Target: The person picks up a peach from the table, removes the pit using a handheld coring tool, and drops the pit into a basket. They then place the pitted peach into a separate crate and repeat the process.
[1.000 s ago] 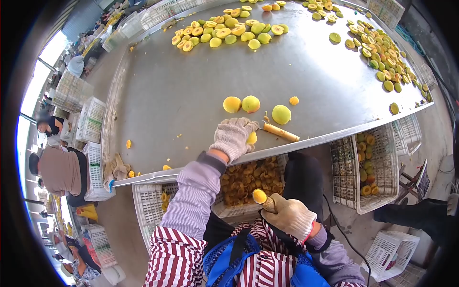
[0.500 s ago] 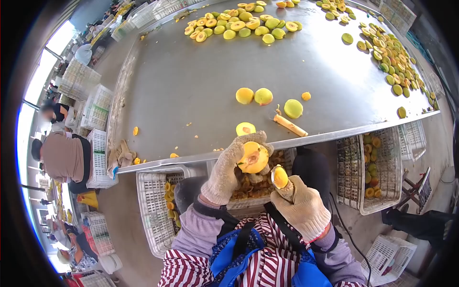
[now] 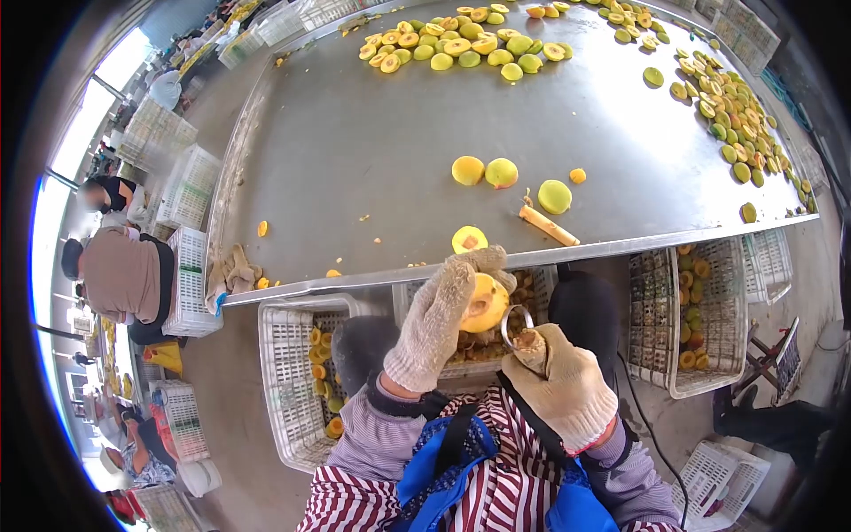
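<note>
Just below the centre of the frame, a person's gloved left hand (image 3: pixel 430 324) has its fingers curled around a yellow fruit half (image 3: pixel 484 303), its cut face showing. Right beside it, the gloved right hand (image 3: pixel 563 386) grips a ring-bladed tool (image 3: pixel 529 346), fingers closed on its handle; whether the ring touches the fruit is impossible to tell. Both hands are near the front edge of a grey metal table (image 3: pixel 355 177). At that edge, just above the left hand, lies another fruit half (image 3: pixel 469 238). Farther up lie two rounded yellow fruits (image 3: pixel 502 173) side by side; to their right are a green fruit (image 3: pixel 555 197), a small orange piece (image 3: pixel 578 176) and a light wooden handle (image 3: pixel 550 226). Fruit halves (image 3: pixel 470 44) cluster at top centre, and a larger heap (image 3: pixel 731 120) spreads across the upper right. Plastic crates holding fruit, one left (image 3: pixel 284 417) and one right (image 3: pixel 736 310), stand below
</note>
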Demonstrator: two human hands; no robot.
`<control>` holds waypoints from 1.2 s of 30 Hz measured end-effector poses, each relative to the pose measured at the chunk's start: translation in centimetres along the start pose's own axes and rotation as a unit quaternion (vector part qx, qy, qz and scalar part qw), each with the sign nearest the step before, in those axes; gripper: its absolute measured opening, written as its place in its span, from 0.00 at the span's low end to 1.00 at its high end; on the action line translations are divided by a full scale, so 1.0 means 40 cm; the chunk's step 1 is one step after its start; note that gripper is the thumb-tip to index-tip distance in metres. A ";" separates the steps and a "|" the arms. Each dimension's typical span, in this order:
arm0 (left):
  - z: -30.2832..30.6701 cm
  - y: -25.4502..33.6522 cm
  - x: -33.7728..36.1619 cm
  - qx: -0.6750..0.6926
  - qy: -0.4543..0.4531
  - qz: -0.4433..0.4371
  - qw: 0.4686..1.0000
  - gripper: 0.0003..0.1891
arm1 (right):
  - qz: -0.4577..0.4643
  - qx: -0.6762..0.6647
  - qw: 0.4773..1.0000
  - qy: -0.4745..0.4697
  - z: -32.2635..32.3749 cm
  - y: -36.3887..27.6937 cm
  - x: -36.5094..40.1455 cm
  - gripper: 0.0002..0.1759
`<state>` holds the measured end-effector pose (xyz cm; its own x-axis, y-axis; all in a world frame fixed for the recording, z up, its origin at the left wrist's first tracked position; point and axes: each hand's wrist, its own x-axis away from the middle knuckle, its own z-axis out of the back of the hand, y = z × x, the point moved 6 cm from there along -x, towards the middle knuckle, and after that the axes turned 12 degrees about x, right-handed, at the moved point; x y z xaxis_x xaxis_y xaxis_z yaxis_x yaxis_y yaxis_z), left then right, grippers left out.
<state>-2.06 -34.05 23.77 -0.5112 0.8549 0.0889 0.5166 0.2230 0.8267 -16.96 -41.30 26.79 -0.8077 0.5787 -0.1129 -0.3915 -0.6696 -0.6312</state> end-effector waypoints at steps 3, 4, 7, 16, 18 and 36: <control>-0.026 -0.005 0.023 -0.010 -0.012 0.006 1.000 0.31 | 0.007 -0.026 0.999 0.017 0.001 0.002 -0.004 0.14; -0.033 -0.009 0.028 0.012 -0.005 0.017 1.000 0.31 | 0.031 -0.003 0.999 0.031 0.002 -0.004 -0.003 0.14; -0.042 -0.009 0.038 0.001 0.021 -0.006 1.000 0.29 | 0.044 0.034 0.998 0.040 0.000 -0.011 0.001 0.14; -0.066 -0.003 0.067 -0.116 0.115 -0.121 0.979 0.21 | 0.026 -0.048 0.998 -0.006 -0.017 -0.010 0.027 0.13; -0.082 0.005 0.071 -0.154 0.106 -0.162 0.969 0.20 | 0.018 -0.084 0.996 -0.023 -0.029 -0.004 0.035 0.13; -0.181 0.117 0.065 -0.355 -0.080 -0.244 0.899 0.17 | -0.229 -0.510 0.706 -0.434 -0.035 -0.009 0.092 0.10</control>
<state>-5.97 -34.19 31.89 -0.4229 0.8057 -0.4148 -0.3395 0.2835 0.8969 -19.16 -38.29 25.54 -0.8388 -0.1742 0.5158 -0.5355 0.4353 -0.7237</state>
